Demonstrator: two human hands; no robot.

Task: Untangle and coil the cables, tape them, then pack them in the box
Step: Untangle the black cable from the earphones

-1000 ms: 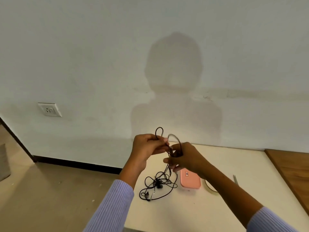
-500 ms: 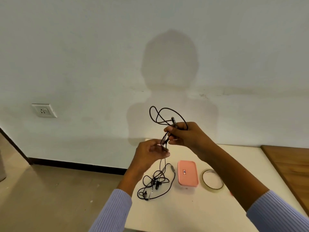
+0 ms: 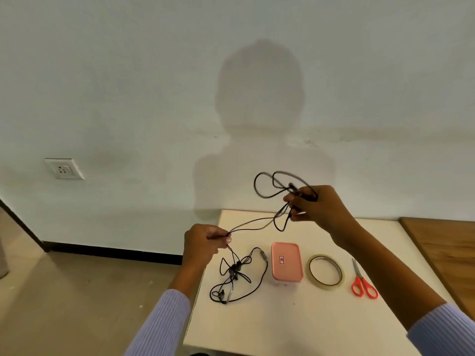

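A person's two hands hold a tangle of black cables [image 3: 253,223] in the air above a white surface [image 3: 295,319] in the lower middle of the frame. The right hand [image 3: 318,206], right of centre and the higher of the two, has its fingers [image 3: 295,217] curled and pinching several strands together; two blurred loops of cable stand up from this grip to the upper left of the hand, in front of the wall. From there two thin strands run down and to the left to the left hand [image 3: 203,242], which sits lower, near the surface's left edge, with its fingers [image 3: 221,237] bunched and pinching the strands at their tips. Below the left hand the cables drop to the surface and lie there in a loose knotted heap, with small plugs or earpieces among the loops.

Just right of that heap rests a pink box [image 3: 286,263] with its lid on and a small label on top. Right of the box lies a roll of clear tape [image 3: 326,271], flat on the surface, and right again a pair of red-handled scissors [image 3: 361,280], blades pointing toward the wall. Both forearms wear pale striped sleeves [image 3: 164,322]. A wall socket [image 3: 63,168] sits at the left of the frame, and a wooden top [image 3: 447,245] adjoins the surface at the right edge.
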